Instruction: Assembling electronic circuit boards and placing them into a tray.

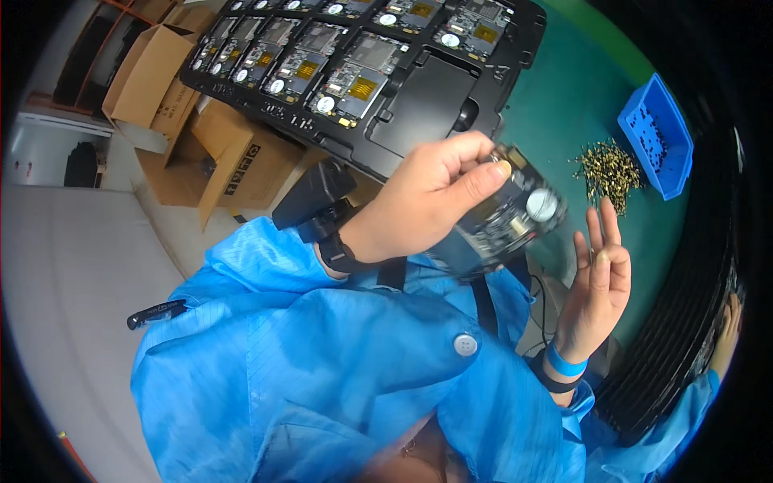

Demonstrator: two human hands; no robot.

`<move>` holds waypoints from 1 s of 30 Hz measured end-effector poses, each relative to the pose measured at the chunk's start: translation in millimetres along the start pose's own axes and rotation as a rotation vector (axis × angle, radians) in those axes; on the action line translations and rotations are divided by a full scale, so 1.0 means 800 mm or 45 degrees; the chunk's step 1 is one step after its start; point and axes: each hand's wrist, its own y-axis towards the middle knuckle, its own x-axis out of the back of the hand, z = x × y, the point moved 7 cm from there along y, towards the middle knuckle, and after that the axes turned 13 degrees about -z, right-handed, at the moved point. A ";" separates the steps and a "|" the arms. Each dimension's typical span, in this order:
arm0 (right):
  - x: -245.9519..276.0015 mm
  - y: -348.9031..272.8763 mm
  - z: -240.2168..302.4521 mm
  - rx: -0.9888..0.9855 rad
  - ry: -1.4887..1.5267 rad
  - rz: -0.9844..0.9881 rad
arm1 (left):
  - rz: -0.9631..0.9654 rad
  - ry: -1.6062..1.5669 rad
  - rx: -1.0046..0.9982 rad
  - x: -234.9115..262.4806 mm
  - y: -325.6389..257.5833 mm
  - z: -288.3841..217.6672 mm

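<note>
My left hand (439, 189) grips a circuit board (503, 221) by its edge, thumb on top. The board is tilted and a little blurred, with a round white sticker and chips on its face. To the right, my right hand (596, 282) is raised palm up, thumb and index finger pinched together and the other fingers stretched out. Whatever sits in that pinch is too small to make out. Just beyond its fingertips lies a pile of small gold-and-black metal parts (609, 175). A black tray (423, 105) holding rows of similar boards (354, 80) has one bare compartment near my left hand.
A blue bin (656, 137) with small black pieces stands on the green tabletop (555, 105). Stacked black trays (676, 338) line the right side, where another person's hand (727, 338) shows. Open cardboard boxes (233, 161) stand at the left.
</note>
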 end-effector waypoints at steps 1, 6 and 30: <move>-0.003 0.001 0.003 -0.003 -0.007 -0.007 | 0.049 0.066 0.138 -0.005 -0.003 0.012; -0.033 0.006 0.017 0.024 -0.159 0.204 | 0.213 0.073 0.142 -0.037 -0.016 0.017; -0.026 0.015 0.027 -0.088 -0.423 0.416 | 0.416 0.327 0.136 -0.057 -0.028 0.026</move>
